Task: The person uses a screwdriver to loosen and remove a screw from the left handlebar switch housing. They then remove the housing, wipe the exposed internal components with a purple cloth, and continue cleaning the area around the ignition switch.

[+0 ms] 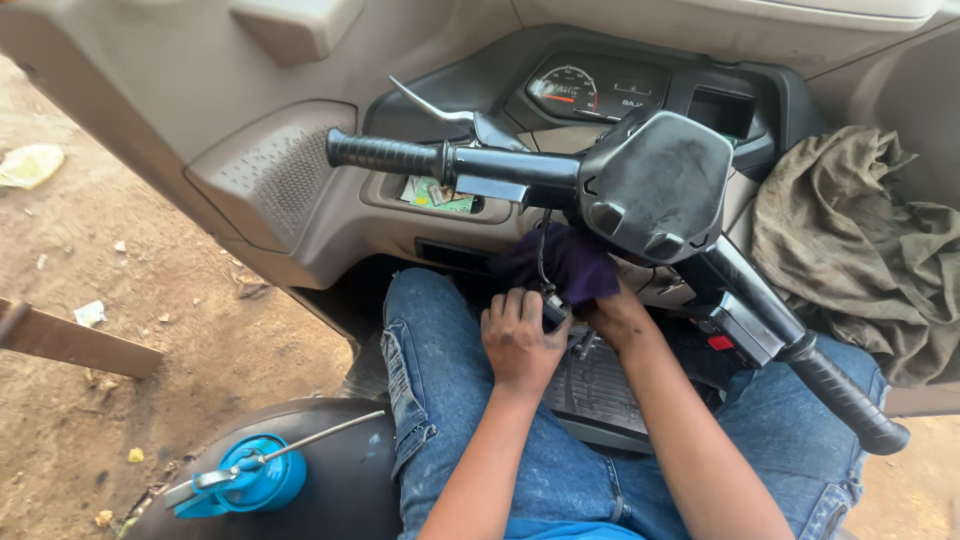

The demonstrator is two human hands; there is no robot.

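we sit in the driver's seat of a three-wheeler, knees in faded blue jeans [450, 380], both arms reaching low under the handlebar [560, 170]. our left hand [520, 340] curls its fingers around a small dark part [553, 305] just below the steering column, gripping it from the left; what exactly the part is, we cannot tell. our right hand [615, 318] is tucked under a dark purple cloth [565, 262] that hangs from the column, touching it from below; its fingers are hidden by the cloth, so how far they close we cannot tell. the two hands sit just beside each other, between our knees and the dashboard. above them the black handlebar housing [660, 185] tilts toward our right, its left grip [385, 153] and silver brake lever [430, 105] pointing left, the right grip [850, 400] angled down over our right thigh. a speedometer [565, 92] shows behind the bar. a crumpled olive rag [850, 240] lies on the dash to the right. a blue oil can [245, 480] with a long metal spout rests on the dark seat at our left.
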